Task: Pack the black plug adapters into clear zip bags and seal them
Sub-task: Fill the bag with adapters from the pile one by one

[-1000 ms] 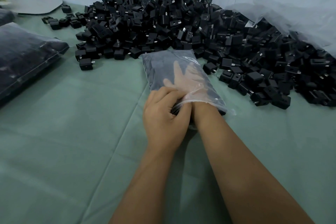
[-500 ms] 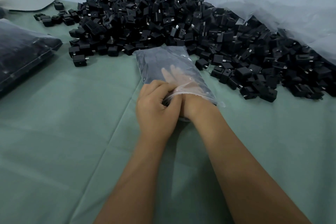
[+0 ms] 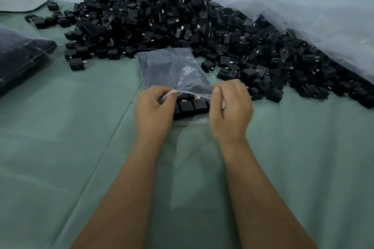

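A: Where is the clear zip bag (image 3: 174,70)?
B: It lies on the green cloth (image 3: 60,147), just in front of the big pile of black plug adapters (image 3: 182,22) — black adapters show inside its open mouth.
A: And the hands?
B: The left hand (image 3: 154,108) pinches the bag's top edge at one corner. The right hand (image 3: 230,107) pinches the other corner — both clamped on the bag.
A: Anything left of the pile?
B: A packed dark bag (image 3: 18,56).
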`<state>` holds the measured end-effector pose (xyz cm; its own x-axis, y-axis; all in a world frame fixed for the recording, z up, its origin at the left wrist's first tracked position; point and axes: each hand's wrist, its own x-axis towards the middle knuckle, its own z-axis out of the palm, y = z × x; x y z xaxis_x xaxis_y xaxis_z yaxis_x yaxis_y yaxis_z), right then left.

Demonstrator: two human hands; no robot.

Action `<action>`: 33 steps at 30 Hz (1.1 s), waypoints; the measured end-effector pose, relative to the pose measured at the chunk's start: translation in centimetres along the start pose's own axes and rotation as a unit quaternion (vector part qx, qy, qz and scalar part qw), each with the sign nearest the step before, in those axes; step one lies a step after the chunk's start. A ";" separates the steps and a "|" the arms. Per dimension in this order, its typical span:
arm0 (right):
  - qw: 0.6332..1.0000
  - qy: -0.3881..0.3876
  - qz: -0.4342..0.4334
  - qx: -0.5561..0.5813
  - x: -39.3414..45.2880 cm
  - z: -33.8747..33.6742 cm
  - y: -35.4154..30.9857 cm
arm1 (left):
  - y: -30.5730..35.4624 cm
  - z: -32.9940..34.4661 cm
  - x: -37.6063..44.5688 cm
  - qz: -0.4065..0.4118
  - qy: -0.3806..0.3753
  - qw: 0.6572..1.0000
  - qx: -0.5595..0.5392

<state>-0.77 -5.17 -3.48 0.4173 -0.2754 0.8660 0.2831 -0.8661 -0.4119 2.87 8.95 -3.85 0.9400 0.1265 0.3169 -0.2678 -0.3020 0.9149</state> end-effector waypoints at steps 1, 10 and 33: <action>0.999 0.013 0.052 -0.011 0.2 -0.2 0.8 | 0.0 0.0 0.0 -0.008 -0.004 1.000 0.002; 0.914 -0.130 0.376 -0.081 1.1 -1.3 5.7 | -0.1 0.0 0.1 -0.018 -0.017 1.000 0.020; 0.924 -0.238 0.266 -0.140 0.5 -0.7 5.8 | -0.2 0.0 0.1 -0.023 -0.018 0.999 0.013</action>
<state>0.49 -10.60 -5.23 0.7844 -0.5357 0.3128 -0.2770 -0.7537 -0.5960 3.00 8.98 -4.04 0.9581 0.1068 0.2657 -0.2197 -0.3213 0.9211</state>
